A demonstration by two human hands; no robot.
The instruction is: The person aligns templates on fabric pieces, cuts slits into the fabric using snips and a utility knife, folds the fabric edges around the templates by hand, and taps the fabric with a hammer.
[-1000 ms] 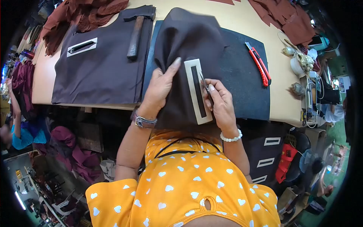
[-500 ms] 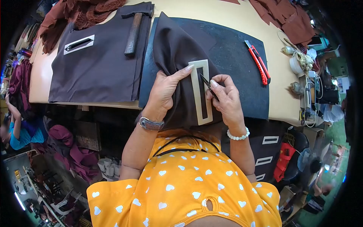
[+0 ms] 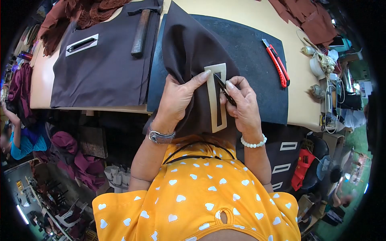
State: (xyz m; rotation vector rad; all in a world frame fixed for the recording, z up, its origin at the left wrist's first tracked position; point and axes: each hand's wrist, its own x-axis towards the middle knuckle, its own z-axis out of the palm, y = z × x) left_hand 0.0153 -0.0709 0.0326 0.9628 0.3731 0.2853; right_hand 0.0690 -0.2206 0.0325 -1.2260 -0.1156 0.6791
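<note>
Dark brown cloth piece (image 3: 197,46) lay partly over a flat black mat (image 3: 261,76), its lower part at the near edge of the pale yellow surface (image 3: 301,110), close to the person's front. On it, a long cream rectangular frame (image 3: 213,100) with a narrow dark slot, set nearly upright in view.

Left hand (image 3: 179,94): closed on the cloth, thumb pressed to the frame's upper left corner; fingers mostly hidden by folds. Right hand (image 3: 243,102): pinched shut round a slim black pointed tool (image 3: 227,93), tip at the upper part of the slot. Could not tell whether the tip pierced the cloth.

Red box-cutter knife (image 3: 276,66) lay on the mat, right of the cloth. Left of the mat, a stack of dark brown cloth panels (image 3: 108,72) carried a wooden-handled hammer (image 3: 140,34) and, farther left, a smaller whitish slotted frame (image 3: 82,45).
</note>
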